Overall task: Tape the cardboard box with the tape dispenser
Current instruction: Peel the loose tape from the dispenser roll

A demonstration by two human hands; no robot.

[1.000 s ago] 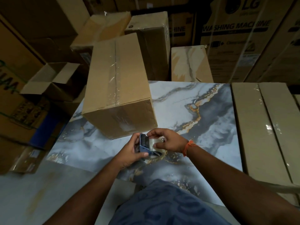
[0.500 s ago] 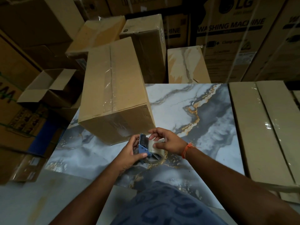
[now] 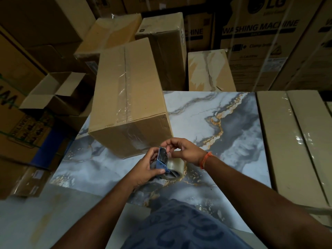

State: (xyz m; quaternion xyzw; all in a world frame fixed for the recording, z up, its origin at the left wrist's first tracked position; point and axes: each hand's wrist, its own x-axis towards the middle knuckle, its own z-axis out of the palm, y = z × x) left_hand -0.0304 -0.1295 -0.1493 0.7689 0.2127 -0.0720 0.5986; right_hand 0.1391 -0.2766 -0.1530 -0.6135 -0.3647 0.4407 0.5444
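Note:
A closed cardboard box (image 3: 129, 97) lies on the marble-patterned table (image 3: 224, 126), with clear tape along its top seam and down its near face. Just in front of it my left hand (image 3: 143, 169) grips a blue tape dispenser (image 3: 164, 163) that carries a roll of clear tape (image 3: 177, 165). My right hand (image 3: 183, 150), with an orange thread on its wrist, pinches the tape end at the top of the dispenser. Both hands hover just above the table, close to the box's near face.
Long wrapped cartons (image 3: 296, 144) lie along the table's right side. An open empty box (image 3: 55, 92) sits to the left, among stacked cartons. Washing machine cartons (image 3: 258, 42) and smaller boxes (image 3: 167, 47) rise behind the table.
My right hand's fingers have lifted from the roll to the top of the dispenser, pinching the tape end. The dispenser has stayed in my left hand, in front of the box.

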